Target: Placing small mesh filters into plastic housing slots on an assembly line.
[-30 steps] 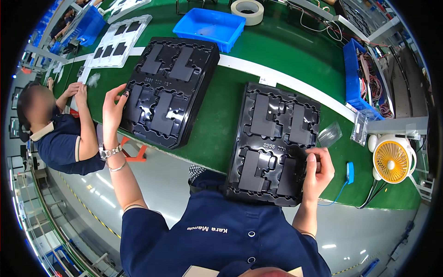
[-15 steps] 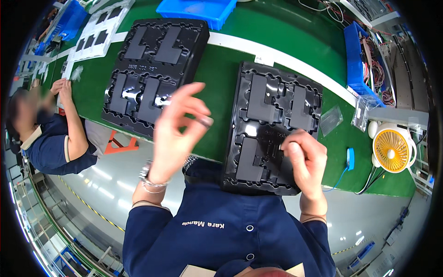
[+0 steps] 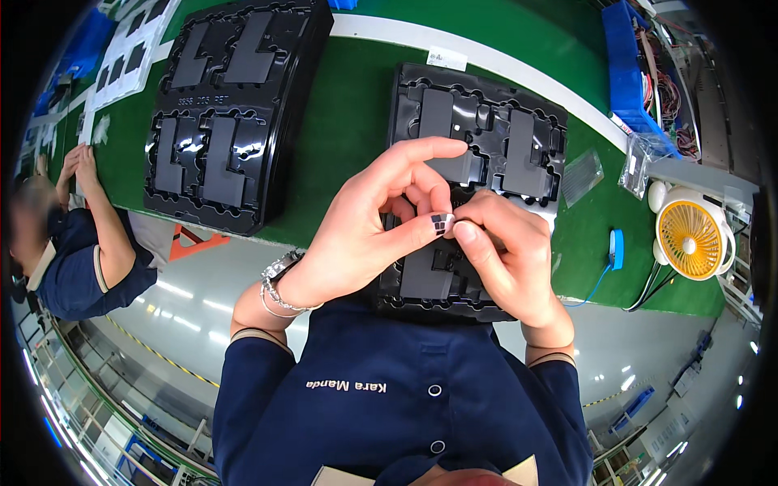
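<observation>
Showing left hand [image 3: 361, 215] and right hand [image 3: 512, 251] touching at the fingertips above a black plastic tray [image 3: 485, 116] of L-shaped dark-grey pieces [image 3: 525, 154]. Gripping narrowly on the right, loosely curled on the left (cannot tell of any small item between). Noting a similar tray [image 3: 251, 102] apart on the left, a yellow-and-white fan [image 3: 689, 235] at right.

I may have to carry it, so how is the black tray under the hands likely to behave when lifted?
The tray is probably light for its size, as its glossy, moulded surface suggests thin plastic. That smooth sheen may make it slippery. The flat dark pieces lie uncovered, so tilting could spill them.
</observation>
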`<state>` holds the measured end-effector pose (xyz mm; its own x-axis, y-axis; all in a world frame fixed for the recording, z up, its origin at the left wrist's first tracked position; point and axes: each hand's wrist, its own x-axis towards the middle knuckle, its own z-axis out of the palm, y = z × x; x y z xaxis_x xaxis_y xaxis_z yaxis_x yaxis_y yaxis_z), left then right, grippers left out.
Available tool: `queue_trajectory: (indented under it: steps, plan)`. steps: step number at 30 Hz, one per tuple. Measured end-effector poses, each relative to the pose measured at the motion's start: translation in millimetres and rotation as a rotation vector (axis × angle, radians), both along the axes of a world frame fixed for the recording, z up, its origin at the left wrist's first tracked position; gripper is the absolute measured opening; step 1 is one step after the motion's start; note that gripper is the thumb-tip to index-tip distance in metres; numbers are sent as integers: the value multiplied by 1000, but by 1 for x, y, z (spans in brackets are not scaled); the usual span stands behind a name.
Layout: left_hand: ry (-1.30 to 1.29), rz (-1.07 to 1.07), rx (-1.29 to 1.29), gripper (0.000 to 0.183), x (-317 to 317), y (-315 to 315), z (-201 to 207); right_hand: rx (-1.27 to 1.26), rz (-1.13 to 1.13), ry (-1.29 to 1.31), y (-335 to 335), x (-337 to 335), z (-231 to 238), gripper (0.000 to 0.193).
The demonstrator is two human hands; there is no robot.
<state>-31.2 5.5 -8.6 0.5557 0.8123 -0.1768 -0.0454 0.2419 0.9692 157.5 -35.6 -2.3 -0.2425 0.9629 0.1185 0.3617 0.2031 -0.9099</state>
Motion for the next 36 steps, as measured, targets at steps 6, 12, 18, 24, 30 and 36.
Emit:
queue_trajectory:
  steps: [6,12,18,24,30,36]
  plan:
    - [53,27,178,57,1,-3,-2,-142,-14,53,0,3,4,11]
    - [141,21,370,57,0,-3,0,-141,1,29,2,4,5,11]
    - [133,-28,332,54,2,1,0,-15,6,-22,6,7,2,10]
    - [666,146,912,38,18,27,-20,135,-175,-40,8,14,0,8]
    - [938,163,1217,40,33,58,-53,91,-184,18,7,15,-3,8]
    - [902,196,1158,36,39,61,-52,82,-188,20,7,18,-3,8]
